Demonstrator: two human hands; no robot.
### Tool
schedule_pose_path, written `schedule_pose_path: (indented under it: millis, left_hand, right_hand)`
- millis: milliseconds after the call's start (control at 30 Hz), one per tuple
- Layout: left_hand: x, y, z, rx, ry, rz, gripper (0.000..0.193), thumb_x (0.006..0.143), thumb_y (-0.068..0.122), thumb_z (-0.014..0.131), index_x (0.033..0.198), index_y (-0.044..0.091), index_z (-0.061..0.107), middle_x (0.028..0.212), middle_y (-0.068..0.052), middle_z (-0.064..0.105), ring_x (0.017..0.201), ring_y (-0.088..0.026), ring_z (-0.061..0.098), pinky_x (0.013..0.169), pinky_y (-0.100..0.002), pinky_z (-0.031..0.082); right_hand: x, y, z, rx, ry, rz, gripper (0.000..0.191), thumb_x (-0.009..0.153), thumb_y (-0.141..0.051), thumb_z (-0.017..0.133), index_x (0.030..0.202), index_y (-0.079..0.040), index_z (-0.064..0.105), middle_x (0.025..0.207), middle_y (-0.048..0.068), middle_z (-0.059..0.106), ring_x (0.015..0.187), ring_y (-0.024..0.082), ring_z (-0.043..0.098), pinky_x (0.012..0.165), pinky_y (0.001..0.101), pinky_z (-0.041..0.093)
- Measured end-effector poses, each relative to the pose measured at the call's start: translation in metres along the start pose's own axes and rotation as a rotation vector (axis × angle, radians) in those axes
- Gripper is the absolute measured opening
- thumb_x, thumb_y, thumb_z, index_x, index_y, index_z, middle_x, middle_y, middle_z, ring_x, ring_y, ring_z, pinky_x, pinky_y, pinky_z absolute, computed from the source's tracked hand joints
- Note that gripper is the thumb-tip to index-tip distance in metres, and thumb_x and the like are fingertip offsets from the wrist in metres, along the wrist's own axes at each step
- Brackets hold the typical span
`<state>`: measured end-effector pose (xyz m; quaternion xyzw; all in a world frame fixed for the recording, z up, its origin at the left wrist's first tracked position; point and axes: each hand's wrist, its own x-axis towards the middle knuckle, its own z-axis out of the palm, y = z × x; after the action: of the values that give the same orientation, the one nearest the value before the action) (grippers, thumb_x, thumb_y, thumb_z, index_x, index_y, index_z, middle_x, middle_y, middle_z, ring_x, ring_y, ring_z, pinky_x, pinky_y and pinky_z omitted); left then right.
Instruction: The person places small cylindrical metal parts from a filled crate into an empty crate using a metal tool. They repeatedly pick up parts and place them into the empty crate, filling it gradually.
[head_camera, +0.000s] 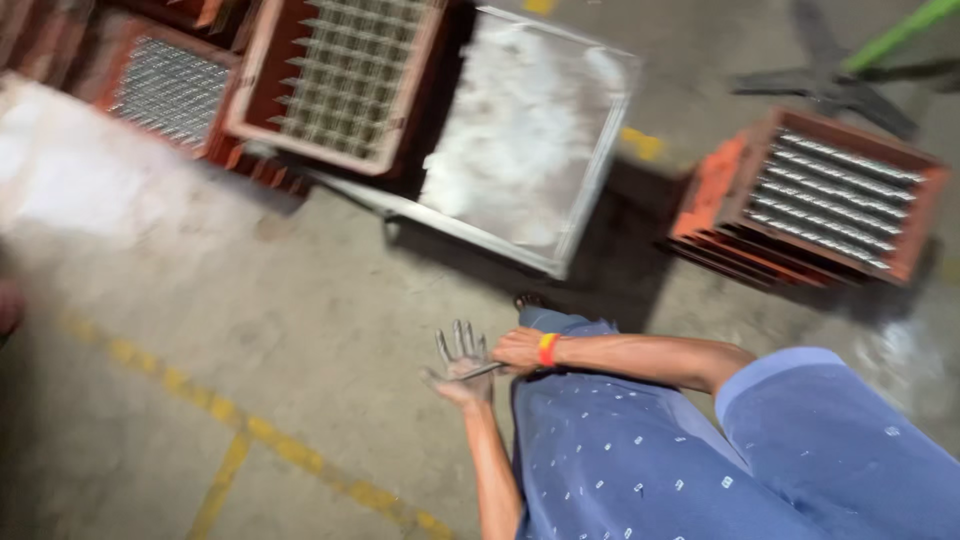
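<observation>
My left hand (461, 362) is held out flat over the concrete floor, its fingers spread and dark with grime. My right hand (519, 349), with an orange and yellow wristband (547, 349), is closed next to the left palm. It grips a thin grey metal rod (478, 373) that lies across the left palm. Both arms come out of a blue patterned shirt (640, 460) at the bottom right. The picture is blurred by motion.
A metal trolley with a worn silver top (525, 130) stands ahead. Orange crates holding rows of metal parts sit at the right (815, 195) and upper left (335, 75). A faded yellow line (250, 430) crosses the floor, and a green pole (900, 30) is at the top right.
</observation>
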<state>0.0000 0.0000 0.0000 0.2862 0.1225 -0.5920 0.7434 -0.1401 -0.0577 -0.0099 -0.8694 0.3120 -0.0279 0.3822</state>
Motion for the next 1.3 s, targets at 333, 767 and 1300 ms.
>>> schedule_pose_path:
  millis: [333, 767, 1300]
  left_hand:
    - [0.105, 0.112, 0.033, 0.724, -0.042, 0.137, 0.076, 0.097, 0.062, 0.046, 0.150, 0.007, 0.048, 0.152, -0.020, 0.051, 0.141, -0.034, 0.047, 0.116, -0.050, 0.033]
    - [0.164, 0.294, -0.026, 1.256, 0.623, -0.033, 0.031, 0.099, 0.032, 0.069, 0.102, 0.002, 0.070, 0.088, -0.013, 0.068, 0.071, -0.020, 0.063, 0.060, -0.032, 0.048]
    - [0.351, 0.110, 0.204, 1.884, -0.877, 0.029, 0.069, 0.106, 0.042, 0.051, 0.154, -0.005, 0.035, 0.153, -0.031, 0.045, 0.144, -0.043, 0.042, 0.117, -0.046, 0.033]
  right_hand:
    - [0.137, 0.030, -0.053, 0.399, 0.184, 0.128, 0.022, 0.094, -0.026, 0.065, 0.098, -0.008, 0.076, 0.089, 0.012, 0.077, 0.079, 0.023, 0.073, 0.072, 0.0421, 0.058]
    - [0.281, 0.127, -0.257, 0.598, 0.817, 0.566, 0.055, 0.083, -0.050, 0.082, 0.110, -0.003, 0.071, 0.101, 0.013, 0.075, 0.093, 0.025, 0.071, 0.083, 0.0404, 0.056]
    - [0.057, 0.103, -0.189, 0.199, 1.068, 1.320, 0.050, 0.082, -0.043, 0.075, 0.106, 0.000, 0.074, 0.094, 0.025, 0.073, 0.091, 0.041, 0.071, 0.082, 0.0506, 0.053]
